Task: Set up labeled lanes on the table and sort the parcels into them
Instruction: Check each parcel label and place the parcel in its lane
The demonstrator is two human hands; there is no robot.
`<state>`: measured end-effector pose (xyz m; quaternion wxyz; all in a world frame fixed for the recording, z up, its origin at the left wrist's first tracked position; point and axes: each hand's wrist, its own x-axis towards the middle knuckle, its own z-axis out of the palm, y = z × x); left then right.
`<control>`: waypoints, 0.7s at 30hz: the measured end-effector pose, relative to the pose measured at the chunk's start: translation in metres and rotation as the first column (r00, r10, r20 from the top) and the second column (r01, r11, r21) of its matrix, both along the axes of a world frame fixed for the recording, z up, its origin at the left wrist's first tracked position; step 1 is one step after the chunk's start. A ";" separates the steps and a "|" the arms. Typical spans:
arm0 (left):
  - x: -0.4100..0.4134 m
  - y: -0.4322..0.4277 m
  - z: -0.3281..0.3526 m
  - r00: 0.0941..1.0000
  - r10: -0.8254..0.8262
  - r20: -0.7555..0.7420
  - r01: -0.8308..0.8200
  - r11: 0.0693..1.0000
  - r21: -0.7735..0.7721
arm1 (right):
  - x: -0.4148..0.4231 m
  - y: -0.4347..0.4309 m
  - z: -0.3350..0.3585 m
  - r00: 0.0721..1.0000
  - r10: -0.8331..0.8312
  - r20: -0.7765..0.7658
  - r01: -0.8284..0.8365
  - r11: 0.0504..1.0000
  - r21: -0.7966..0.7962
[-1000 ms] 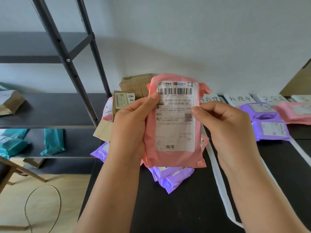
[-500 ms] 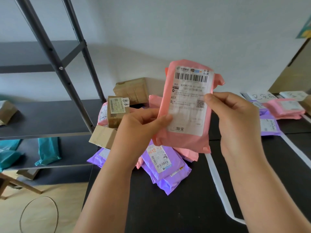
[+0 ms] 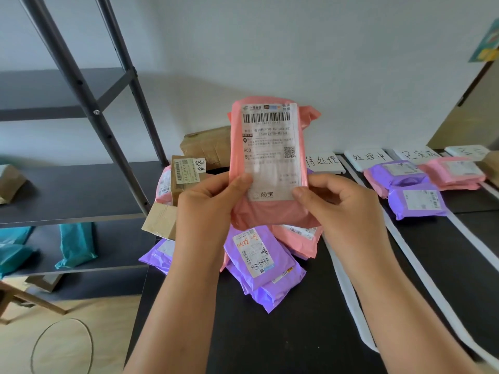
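A: Where's the pink parcel [image 3: 270, 157]?
B: Upright above the table [image 3: 297, 333], over the pile [image 3: 259, 257]. The left hand [image 3: 208, 206] and right hand [image 3: 343, 211] pinch its lower sides.
A: Handling?
B: Probably light, soft and slick, so grip the edges.

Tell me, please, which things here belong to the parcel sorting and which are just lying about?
Job: pink parcel in left hand and right hand; unsorted pile; lane labels; white tape strips; sorted parcels.
Lying about: shelf unit; teal bags; wooden frame.
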<state>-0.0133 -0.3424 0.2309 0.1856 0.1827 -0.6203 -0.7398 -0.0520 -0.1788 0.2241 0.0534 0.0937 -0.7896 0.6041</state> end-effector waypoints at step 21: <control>0.002 -0.018 -0.008 0.992 -0.120 0.029 0.123 0.944 -0.307 | 0.001 0.003 -0.002 0.989 -0.095 -0.112 0.100 0.994 0.045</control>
